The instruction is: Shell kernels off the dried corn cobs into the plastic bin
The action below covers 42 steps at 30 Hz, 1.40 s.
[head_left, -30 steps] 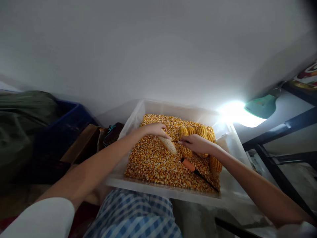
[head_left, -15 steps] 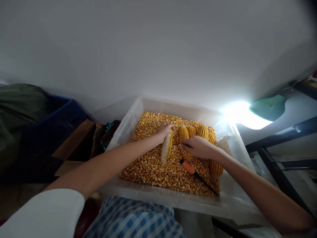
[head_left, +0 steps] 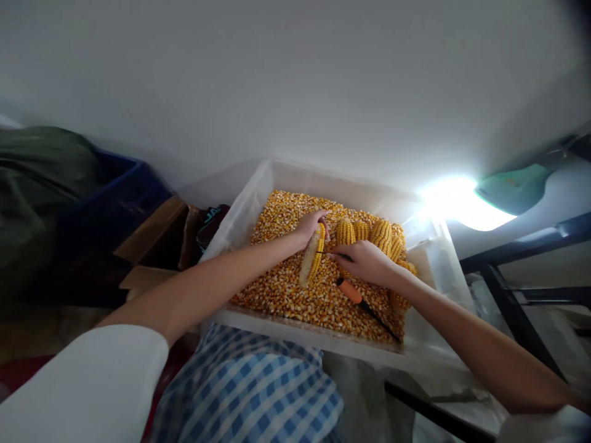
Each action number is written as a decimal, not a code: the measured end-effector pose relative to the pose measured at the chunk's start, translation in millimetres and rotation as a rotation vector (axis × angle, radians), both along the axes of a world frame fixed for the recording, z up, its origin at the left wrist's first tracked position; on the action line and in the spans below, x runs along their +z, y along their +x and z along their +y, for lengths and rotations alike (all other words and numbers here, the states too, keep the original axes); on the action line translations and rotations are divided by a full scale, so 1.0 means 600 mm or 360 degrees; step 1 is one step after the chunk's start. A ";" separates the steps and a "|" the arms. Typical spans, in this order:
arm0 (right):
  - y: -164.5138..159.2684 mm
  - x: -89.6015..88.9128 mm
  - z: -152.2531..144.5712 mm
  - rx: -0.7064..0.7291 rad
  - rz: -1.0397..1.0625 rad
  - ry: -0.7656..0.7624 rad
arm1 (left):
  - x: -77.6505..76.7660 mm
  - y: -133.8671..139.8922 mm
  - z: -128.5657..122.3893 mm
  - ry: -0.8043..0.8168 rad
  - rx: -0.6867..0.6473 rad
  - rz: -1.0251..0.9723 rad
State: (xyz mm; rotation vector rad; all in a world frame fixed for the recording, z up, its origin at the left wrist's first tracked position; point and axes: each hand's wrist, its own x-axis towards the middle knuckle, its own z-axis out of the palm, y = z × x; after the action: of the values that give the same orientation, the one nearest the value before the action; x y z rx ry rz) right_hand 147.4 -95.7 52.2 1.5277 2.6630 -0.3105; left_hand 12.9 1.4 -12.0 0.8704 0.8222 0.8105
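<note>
My left hand is closed around the upper end of a corn cob, which it holds tilted above the loose kernels. The cob's left side is pale and stripped, while yellow kernels still line its right side. In my closed right hand is a thin dark pointed tool; its tip reaches the kernel side of the cob. My fingers hide most of its handle, so its exact kind does not show. Just below lies a tool with an orange handle and a long dark shaft, resting on the corn kernels.
Several whole corn cobs lie at the right of the translucent plastic bin. A bright lamp shines at its right rim, near a dark metal frame. Left stand an open cardboard box and a blue crate.
The camera view has shifted, so the bin appears slightly higher. The cob has turned in my left hand, showing more of its yellow kernels. Both hands keep their holds.
</note>
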 end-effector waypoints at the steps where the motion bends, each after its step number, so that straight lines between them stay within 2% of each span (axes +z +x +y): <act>1: 0.000 0.001 -0.001 -0.0002 -0.0006 0.0013 | 0.001 -0.001 0.000 -0.0002 0.0008 0.0000; 6: -0.001 0.001 -0.002 -0.0063 -0.0105 0.0098 | -0.004 -0.006 0.004 -0.0037 0.0043 -0.0001; 16: -0.003 -0.004 0.004 -0.0080 -0.0133 0.0045 | -0.010 -0.003 0.007 -0.0108 -0.0146 -0.0014; 26: -0.005 -0.001 0.002 -0.0096 -0.0115 0.0033 | -0.016 0.000 0.009 -0.0167 -0.0121 0.0049; 33: -0.010 -0.001 -0.004 -0.0017 -0.0332 0.0091 | -0.005 -0.002 0.001 -0.0169 -0.0053 0.0008; 42: -0.031 0.000 -0.024 0.0284 -0.0666 0.0258 | 0.002 0.001 -0.008 -0.0060 0.0008 0.0079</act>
State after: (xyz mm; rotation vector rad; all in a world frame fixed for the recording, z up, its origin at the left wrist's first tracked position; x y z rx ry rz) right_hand 128.7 -110.1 51.9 1.2110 2.5039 0.2171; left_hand 13.6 -3.4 -10.7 0.8581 0.8809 0.7779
